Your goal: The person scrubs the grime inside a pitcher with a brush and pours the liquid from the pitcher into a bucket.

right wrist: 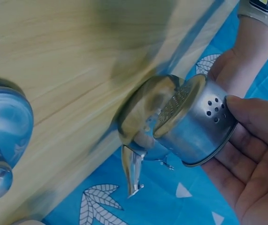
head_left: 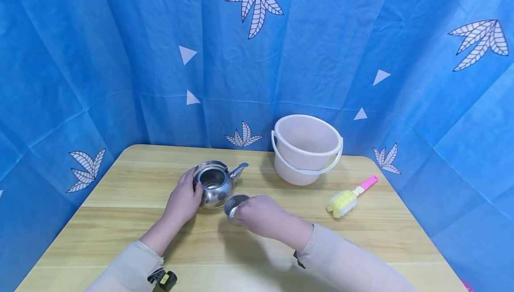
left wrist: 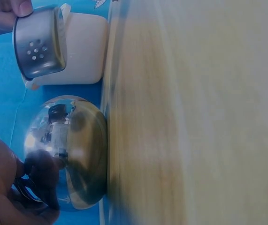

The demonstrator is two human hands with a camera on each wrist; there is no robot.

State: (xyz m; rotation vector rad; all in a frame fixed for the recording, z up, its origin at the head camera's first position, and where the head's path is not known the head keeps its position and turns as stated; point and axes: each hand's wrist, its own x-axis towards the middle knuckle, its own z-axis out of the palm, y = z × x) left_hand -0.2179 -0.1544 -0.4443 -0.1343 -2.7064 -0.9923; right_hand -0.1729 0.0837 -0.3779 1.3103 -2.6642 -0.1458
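Note:
A shiny steel teapot [head_left: 217, 197] stands lidless on the wooden table, its spout pointing to the back right. My left hand [head_left: 184, 196] grips it on its left side, with thumb and fingers curled at the handle in the left wrist view. Just right of the pot, above the table, my right hand [head_left: 263, 216] pinches a steel tea strainer [right wrist: 199, 122] between thumb and fingers. The strainer is cup-shaped, with small holes in its side and base. In the right wrist view a steel lid [right wrist: 4, 117] with a round knob lies on the table.
Behind the strainer, at the table's back edge, stands a white bucket [head_left: 299, 173] with its handle hanging down in front. To the right lies a sponge brush [head_left: 343, 202] with a yellow head and pink handle. A blue patterned curtain [head_left: 160, 60] surrounds the table [head_left: 132, 185].

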